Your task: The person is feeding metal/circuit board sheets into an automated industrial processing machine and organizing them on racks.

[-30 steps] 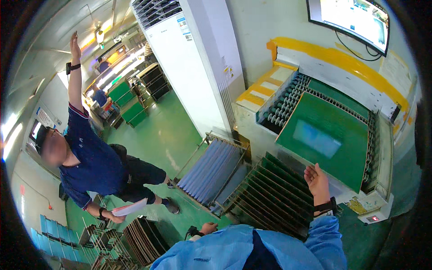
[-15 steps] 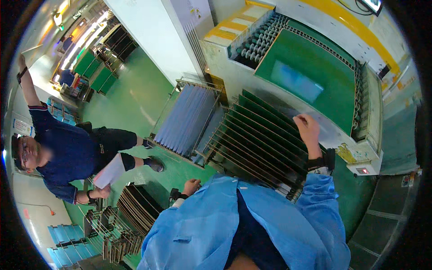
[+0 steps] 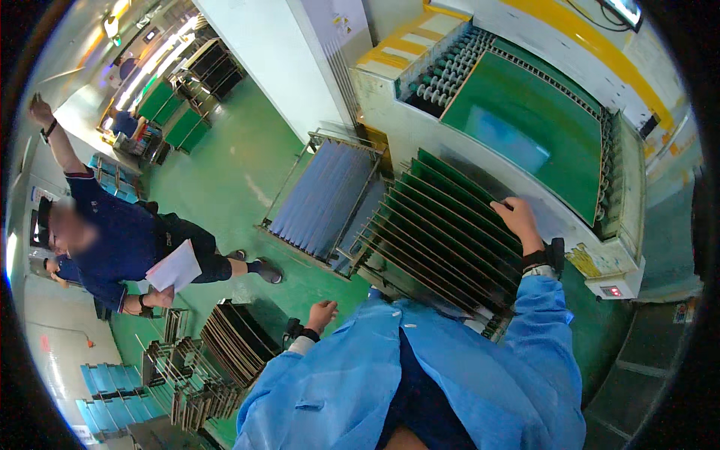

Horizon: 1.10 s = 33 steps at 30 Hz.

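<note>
Head shows left fingers (image 3: 328, 308) curled empty, right fingers (image 3: 505, 211) by flat panels (image 3: 439, 231), hold unclear.

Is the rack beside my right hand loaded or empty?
Loaded: a row of dark panels stands in it, beside your right hand. Whether every slot is filled, I cannot tell.

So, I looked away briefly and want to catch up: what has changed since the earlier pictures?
The right hand has moved from near the edge of the green board toward the right ends of the dark panels; contact is unclear. Neither it nor the left hand visibly gripped or released anything. The view has tipped down. The board still lies on the rollers; the co-worker's arm stays raised.
</note>
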### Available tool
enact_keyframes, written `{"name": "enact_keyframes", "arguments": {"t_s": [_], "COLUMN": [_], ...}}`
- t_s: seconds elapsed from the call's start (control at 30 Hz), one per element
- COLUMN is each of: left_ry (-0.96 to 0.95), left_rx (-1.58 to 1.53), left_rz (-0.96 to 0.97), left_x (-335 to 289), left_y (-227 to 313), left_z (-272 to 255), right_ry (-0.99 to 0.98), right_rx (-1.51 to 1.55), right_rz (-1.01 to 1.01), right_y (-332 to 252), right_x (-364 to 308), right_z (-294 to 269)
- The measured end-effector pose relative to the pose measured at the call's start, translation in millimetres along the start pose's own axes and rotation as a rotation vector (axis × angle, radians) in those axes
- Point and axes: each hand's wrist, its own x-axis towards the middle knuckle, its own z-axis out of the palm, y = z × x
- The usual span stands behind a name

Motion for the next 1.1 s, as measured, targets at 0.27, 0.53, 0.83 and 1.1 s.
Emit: {"name": "enact_keyframes", "arguments": {"t_s": [0.27,0.53,0.83,1.1], "left_ry": [0.463,0.57,0.428,0.304], "left_rx": [0.244,0.509,0.839,0.788], "left_rz": [0.924,1.372,1.191,1.159], "left_x": [-47.3,-71.7,-53.7,-45.0], "left_y": [221.3,333.0,330.6,334.2], "left_z": [44.8,112.3,153.7,154.9], "right_ry": [-0.044,-0.08,-0.091,-0.104], "right_rx": [-0.14,-0.112,-0.257,-0.292], "right_rz": [-0.001,-0.002,0.103,0.18], "right_y": [-5.0,5.1,3.6,-13.8], "right_x": [1.8,8.7,10.4,6.3], "right_z": [0.8,6.9,3.9,-3.8]}}
